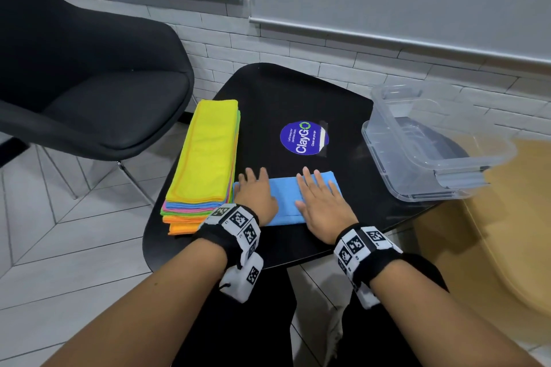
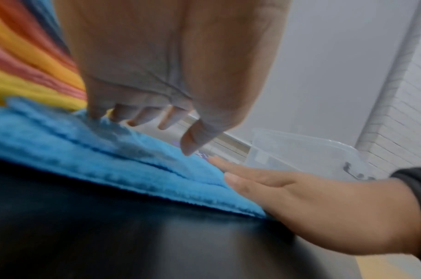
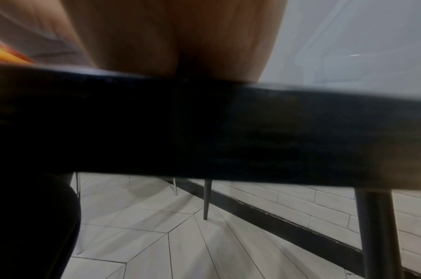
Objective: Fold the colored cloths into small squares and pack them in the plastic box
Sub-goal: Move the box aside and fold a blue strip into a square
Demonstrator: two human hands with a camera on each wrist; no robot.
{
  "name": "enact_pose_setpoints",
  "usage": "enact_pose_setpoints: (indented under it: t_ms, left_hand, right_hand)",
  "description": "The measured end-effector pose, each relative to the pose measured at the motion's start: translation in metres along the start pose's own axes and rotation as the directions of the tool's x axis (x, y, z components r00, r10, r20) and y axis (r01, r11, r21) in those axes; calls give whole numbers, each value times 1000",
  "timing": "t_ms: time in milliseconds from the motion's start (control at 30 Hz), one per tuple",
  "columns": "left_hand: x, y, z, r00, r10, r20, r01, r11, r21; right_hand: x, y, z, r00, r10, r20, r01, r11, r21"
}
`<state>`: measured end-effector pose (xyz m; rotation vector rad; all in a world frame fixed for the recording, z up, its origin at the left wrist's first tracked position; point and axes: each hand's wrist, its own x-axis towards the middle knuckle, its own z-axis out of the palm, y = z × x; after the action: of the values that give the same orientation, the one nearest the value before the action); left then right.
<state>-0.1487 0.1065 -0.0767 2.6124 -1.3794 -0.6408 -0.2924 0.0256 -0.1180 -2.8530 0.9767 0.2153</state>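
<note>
Hands: my left hand [image 1: 257, 191] & right hand [image 1: 320, 197] both flat, fingers straight, pressing blue cloth [image 1: 284, 199] at tabletop's [image 1: 298, 98] 6 o'clock edge.

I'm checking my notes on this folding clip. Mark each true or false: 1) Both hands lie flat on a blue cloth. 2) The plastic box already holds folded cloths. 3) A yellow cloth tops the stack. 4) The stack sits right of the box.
1) True: the left hand and right hand press the blue cloth.
2) False: the plastic box holds no cloths.
3) True: yellow tops the stack.
4) False: it sits left of the box.
</note>
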Motion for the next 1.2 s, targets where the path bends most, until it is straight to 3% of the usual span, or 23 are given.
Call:
enact_pose_setpoints:
  t_ms: [100, 300, 500, 633, 967, 1067, 1133, 1200]
  left_hand:
    - [1, -3, 4, 994, -105, 10, 106, 993, -54]
    - [-1, 6, 1, 988, -117, -100, 118, 993, -1]
    - [-1, 16, -1, 965, -260, -20, 243, 925, -291]
    - [0, 17, -2, 961, -277, 12, 264, 898, -351]
    - [-9, 32, -4, 977, -132, -166, 59, 922, -383]
    - [-12, 41, -3, 979, -60, -196, -10, 942, -336]
    - [-14, 50, -1, 975, 0, -222, -63, 959, -277]
    - [-16, 58, 2, 969, 64, -239, -118, 968, -221]
  right_hand:
    - [-5, 15, -2, 999, 40, -6, -40, 999, -4]
    - [-21, 42, -6, 995, 102, -1, -102, 995, 7]
    - [-23, 41, 0, 997, 68, -35, -66, 997, 46]
    - [-23, 42, 1, 997, 69, -23, -67, 996, 66]
    - [-22, 40, -1, 997, 74, -1, -73, 995, 67]
    - [-24, 43, -10, 999, 43, 12, -45, 981, 191]
    - [-29, 49, -19, 999, 25, -48, -7, 939, 343]
    - [-37, 59, -24, 992, 37, -124, 9, 937, 349]
